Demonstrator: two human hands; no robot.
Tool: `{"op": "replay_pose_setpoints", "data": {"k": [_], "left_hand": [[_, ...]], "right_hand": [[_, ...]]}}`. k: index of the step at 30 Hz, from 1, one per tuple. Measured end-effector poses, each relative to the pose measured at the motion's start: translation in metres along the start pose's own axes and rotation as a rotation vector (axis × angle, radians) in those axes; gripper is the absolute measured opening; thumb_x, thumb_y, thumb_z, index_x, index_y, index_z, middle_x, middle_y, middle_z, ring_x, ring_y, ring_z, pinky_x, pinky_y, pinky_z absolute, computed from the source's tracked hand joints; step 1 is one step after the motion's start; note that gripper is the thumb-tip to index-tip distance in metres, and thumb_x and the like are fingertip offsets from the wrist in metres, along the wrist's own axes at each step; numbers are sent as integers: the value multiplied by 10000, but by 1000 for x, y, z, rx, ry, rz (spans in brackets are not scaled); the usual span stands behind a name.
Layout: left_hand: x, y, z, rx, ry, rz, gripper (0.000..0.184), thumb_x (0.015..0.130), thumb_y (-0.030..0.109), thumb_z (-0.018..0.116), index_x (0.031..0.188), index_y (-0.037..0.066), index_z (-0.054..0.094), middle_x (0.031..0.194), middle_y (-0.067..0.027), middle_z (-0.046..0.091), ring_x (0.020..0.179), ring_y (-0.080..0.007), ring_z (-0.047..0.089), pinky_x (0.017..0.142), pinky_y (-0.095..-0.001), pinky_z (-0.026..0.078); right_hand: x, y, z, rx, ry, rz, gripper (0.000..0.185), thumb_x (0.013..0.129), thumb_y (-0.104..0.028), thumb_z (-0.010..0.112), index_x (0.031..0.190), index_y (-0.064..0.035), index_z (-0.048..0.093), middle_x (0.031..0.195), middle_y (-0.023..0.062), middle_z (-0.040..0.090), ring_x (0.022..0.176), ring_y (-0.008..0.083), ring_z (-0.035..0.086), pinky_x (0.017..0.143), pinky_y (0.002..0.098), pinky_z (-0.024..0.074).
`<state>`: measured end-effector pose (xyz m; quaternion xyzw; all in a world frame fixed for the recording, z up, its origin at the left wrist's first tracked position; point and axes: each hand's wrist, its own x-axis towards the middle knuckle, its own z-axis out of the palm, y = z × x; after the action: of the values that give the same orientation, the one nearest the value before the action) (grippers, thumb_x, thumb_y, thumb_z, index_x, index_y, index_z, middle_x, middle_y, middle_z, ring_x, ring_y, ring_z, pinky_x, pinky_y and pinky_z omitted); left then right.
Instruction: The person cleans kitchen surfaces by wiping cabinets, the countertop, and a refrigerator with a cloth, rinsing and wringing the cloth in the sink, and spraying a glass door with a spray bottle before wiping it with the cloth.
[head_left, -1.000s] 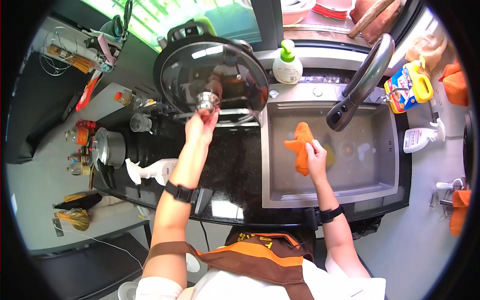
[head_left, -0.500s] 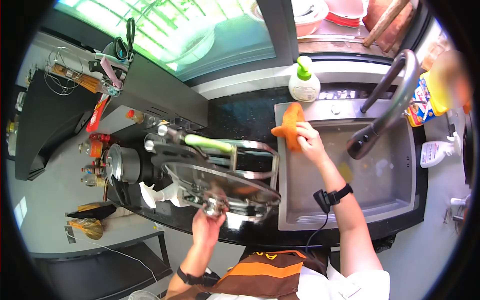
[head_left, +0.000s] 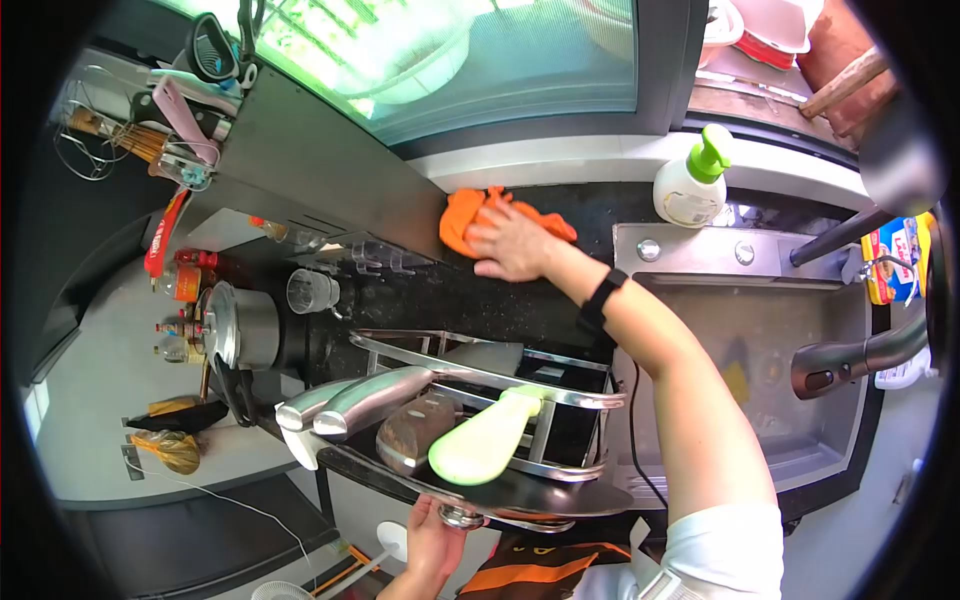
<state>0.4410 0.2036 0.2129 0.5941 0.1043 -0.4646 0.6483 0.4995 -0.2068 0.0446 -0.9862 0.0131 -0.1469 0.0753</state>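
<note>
My right hand (head_left: 515,243) presses an orange cloth (head_left: 462,220) onto the black countertop (head_left: 560,305), close to the grey panel. Low in view, my left hand (head_left: 437,540) is closed around the metal knob of a pot lid (head_left: 560,497). This dark lid leans along the near side of a metal rack (head_left: 580,400). In the rack are knives with silver handles (head_left: 372,402) and a utensil with a light green handle (head_left: 485,440). Whether the left fingers also touch the rack is hidden.
A sink (head_left: 740,400) with a dark faucet (head_left: 860,358) lies to the right. Behind it stands a soap pump bottle (head_left: 690,190). A clear cup (head_left: 312,291) and a lidded pot (head_left: 245,325) are at left, beside several bottles.
My right hand has carried the orange cloth from the sink's left edge to the counter by the panel. The rack and lid have shifted toward my body with my left hand.
</note>
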Motion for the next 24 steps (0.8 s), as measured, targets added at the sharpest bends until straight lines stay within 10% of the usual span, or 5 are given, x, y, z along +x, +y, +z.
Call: {"op": "replay_pose_setpoints", "data": {"k": [6,14,20,24], "left_hand": [[0,6,18,43,190,7,196,920,91,455,1102,31,492,1032,-147,604,878,-272,625,721,-418,523],[1,16,16,111,-75,-15,215,900,273,569,1010,104,497,927,-67,579,831,-200,586,701,-360,488],[24,-32,-27,-153,-138,-127,630,823,633,444,1189,123,490,1145,-98,537,1050,-293,519,913,-537,407],[44,-48,-23,-299,-289,-239,646,828,637,445,1307,204,412,1242,-93,496,1156,-282,467,946,-588,371]], "right_hand": [[-30,30,-6,-3,102,214,557,927,-510,319,1301,-130,477,1384,43,416,1353,262,242,1113,434,129],[-139,27,-50,-150,201,395,445,900,-410,438,1204,-106,556,1286,76,498,1307,296,302,1081,490,191],[-206,-8,-82,-24,138,371,373,797,-111,553,1169,-94,568,1283,82,498,1307,295,317,1068,460,254],[-272,10,-97,-90,104,393,404,710,-19,537,1105,-82,598,1257,89,517,1273,296,378,1038,452,318]]}}
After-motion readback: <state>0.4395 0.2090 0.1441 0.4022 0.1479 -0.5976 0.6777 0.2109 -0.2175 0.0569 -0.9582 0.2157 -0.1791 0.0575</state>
